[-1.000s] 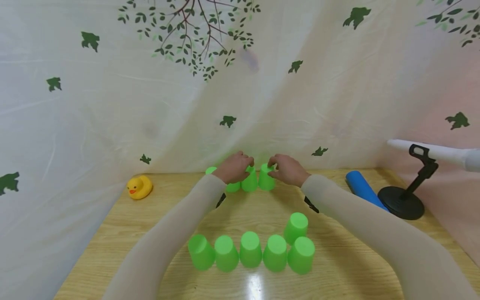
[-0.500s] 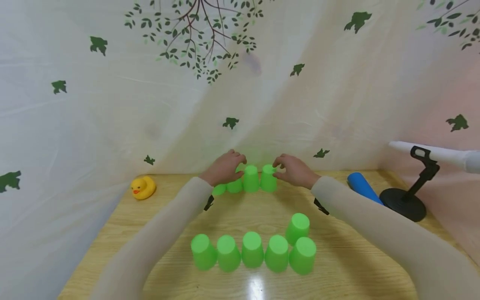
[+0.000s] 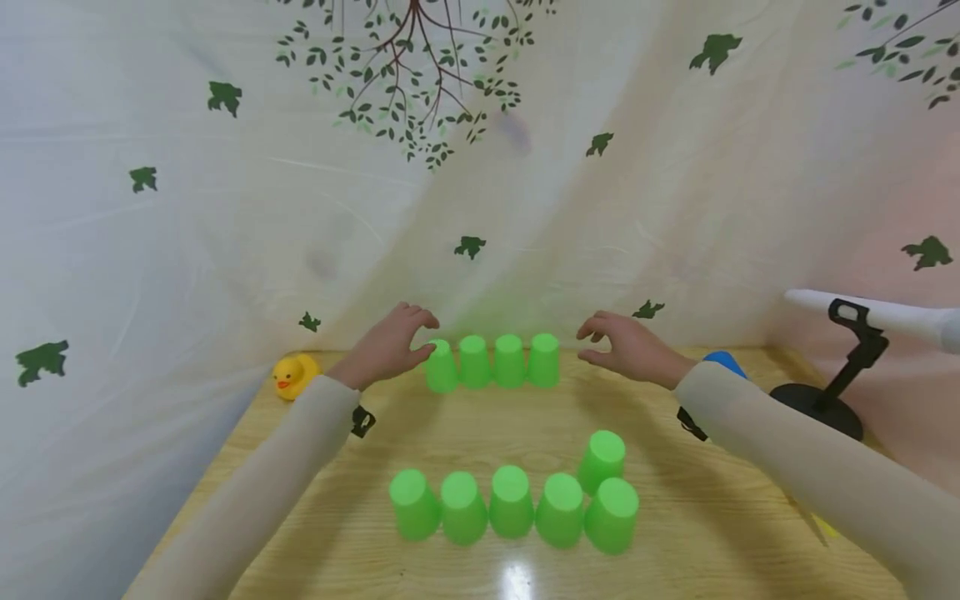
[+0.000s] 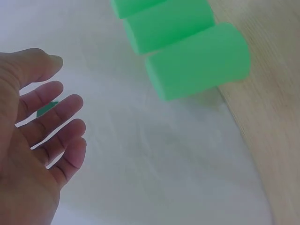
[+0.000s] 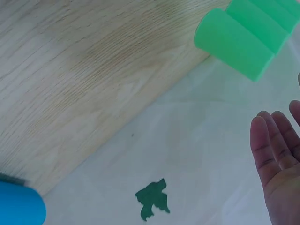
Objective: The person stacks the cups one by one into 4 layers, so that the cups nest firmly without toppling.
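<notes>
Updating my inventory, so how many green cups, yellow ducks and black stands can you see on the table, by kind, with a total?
Green cups: 10 (4 far, 6 near)
Yellow duck: 1
Black stand: 1
Total: 12

Four upright green cups [image 3: 509,364] stand side by side near the pale cloth [image 3: 510,275], blocking the way between your left hand [image 3: 386,343] and right hand [image 3: 633,348]. Nearer you, a strip of table [image 3: 480,425] offers passage, narrowed at right by a lone cup [image 3: 603,460] behind the front row [image 3: 512,504].
</notes>
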Motion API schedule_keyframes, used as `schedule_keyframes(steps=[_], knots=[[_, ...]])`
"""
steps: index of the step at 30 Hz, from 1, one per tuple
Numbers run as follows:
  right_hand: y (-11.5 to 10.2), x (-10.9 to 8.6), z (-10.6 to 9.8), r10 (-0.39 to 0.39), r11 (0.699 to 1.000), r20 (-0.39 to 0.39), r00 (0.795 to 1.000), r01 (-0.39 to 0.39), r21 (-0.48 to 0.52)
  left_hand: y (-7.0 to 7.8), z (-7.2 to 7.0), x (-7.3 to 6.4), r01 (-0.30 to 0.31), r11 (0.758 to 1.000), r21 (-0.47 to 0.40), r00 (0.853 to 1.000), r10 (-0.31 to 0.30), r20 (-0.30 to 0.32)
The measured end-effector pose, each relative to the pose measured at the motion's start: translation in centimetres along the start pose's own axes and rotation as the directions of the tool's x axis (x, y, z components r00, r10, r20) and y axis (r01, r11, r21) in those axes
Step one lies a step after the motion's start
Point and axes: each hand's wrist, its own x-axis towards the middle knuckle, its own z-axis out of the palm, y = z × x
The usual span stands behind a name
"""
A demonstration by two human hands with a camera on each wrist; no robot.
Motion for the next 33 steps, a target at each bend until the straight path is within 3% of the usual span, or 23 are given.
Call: schedule_keyframes(steps=[6, 19, 27, 33], knots=[[-0.3, -2.1, -0.5, -0.040, 0.999, -0.017, 0.999, 0.039, -0.030, 0.2, -0.3, -3.5, -0.035, 0.999, -0.009, 0.999, 0.035, -0.021], [-3.8, -6.8, 0.0, -0.147, 0.988, 0.019, 0.989, 0.147, -0.036, 3.9, -1.3, -10.8, -0.115, 0.992, -0.044, 0.993, 0.114, -0.037], [-4.1, -9.2, 1.2, -0.190, 0.982, 0.036, 0.981, 0.190, -0.003, 4.7, -0.8, -13.6, -0.206, 0.972, -0.115, 0.979, 0.204, -0.030], [-3.9, -9.9, 2.0, -0.166, 0.985, 0.054, 0.985, 0.163, 0.053, 4.4, 0.4, -14.8, -0.207, 0.966, -0.156, 0.978, 0.208, -0.012]])
